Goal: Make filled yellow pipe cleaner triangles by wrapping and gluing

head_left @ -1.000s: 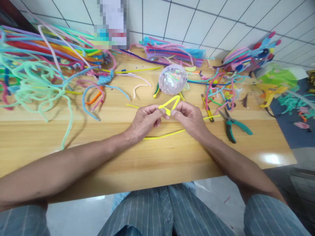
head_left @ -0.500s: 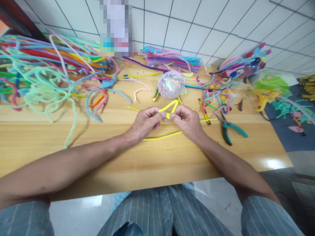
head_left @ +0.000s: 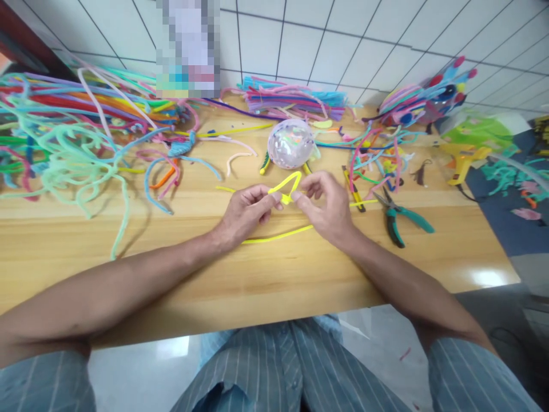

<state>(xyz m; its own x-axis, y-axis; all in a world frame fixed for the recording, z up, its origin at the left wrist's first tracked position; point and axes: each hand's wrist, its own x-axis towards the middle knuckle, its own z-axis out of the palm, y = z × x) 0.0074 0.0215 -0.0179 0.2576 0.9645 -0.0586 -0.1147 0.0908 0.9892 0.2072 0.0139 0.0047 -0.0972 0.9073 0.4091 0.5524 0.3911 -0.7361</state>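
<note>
A yellow pipe cleaner [head_left: 288, 183], bent into a pointed loop, is held above the middle of the table. My left hand [head_left: 251, 213] pinches its left end between thumb and fingers. My right hand [head_left: 325, 206] has its thumb against the loop's lower right corner, with the index finger raised a little. More yellow pipe cleaner [head_left: 278, 236] lies on the wood below and between my hands. Just beyond them is a clear, glittery round thing [head_left: 291, 144], with green and yellow pieces sticking out below it.
Green-handled pliers [head_left: 402, 219] and a yellow cutter [head_left: 354, 191] lie on the right, near a yellow glue gun [head_left: 463, 162]. Tangled pipe cleaners [head_left: 81, 146] cover the left of the wooden table [head_left: 180, 300]. A pipe cleaner bundle [head_left: 295, 98] lies along the wall.
The right index finger has lifted away from the loop, while the thumb stays near its corner. The left hand keeps its pinch. The whole view has shifted slightly.
</note>
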